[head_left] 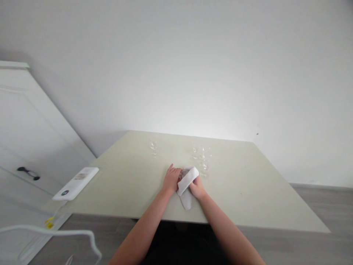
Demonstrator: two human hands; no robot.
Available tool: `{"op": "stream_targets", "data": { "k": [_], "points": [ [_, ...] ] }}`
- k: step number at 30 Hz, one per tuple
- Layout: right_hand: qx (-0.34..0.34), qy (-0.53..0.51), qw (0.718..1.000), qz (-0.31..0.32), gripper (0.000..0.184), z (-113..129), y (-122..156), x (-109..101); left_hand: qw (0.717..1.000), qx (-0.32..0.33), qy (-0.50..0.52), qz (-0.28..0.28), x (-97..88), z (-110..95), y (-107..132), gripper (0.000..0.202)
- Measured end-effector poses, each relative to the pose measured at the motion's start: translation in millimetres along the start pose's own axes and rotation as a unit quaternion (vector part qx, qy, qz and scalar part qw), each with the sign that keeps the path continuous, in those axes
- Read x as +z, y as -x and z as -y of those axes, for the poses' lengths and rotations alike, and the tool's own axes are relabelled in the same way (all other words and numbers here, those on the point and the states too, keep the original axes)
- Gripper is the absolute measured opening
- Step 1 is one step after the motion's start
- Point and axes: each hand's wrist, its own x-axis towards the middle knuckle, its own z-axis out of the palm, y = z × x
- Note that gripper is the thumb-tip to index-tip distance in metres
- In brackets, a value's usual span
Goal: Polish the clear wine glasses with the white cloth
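Note:
Near the table's front edge, my left hand [172, 179] is closed around a clear glass [184, 173], one finger sticking out. My right hand [198, 187] grips a white cloth [188, 181], which is folded over the glass's right side and hangs down toward me. The cloth and my fingers hide much of the glass. Just beyond my right hand stand clear stemmed glasses [204, 162], with a smaller glass [195, 152] beside them. Farther back to the left is another clear glass [153, 148]. Their outlines are faint.
The pale table [248, 184] reaches back to a white wall [187, 73]. On its left edge lies a white power strip [76, 183] with a cable. A white cabinet [35, 132] with a dark handle [28, 173] stands at left. A white tube [46, 231] crosses the lower left.

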Motion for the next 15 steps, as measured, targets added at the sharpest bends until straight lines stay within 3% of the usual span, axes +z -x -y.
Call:
{"op": "stream_targets", "data": {
  "k": [15],
  "points": [
    [-0.009, -0.005, 1.000, 0.001, 0.021, 2.1, -0.8, 0.7, 1.000, 0.000, 0.003, 0.008, -2.4, -1.0, 0.3, 0.027]
  ]
}}
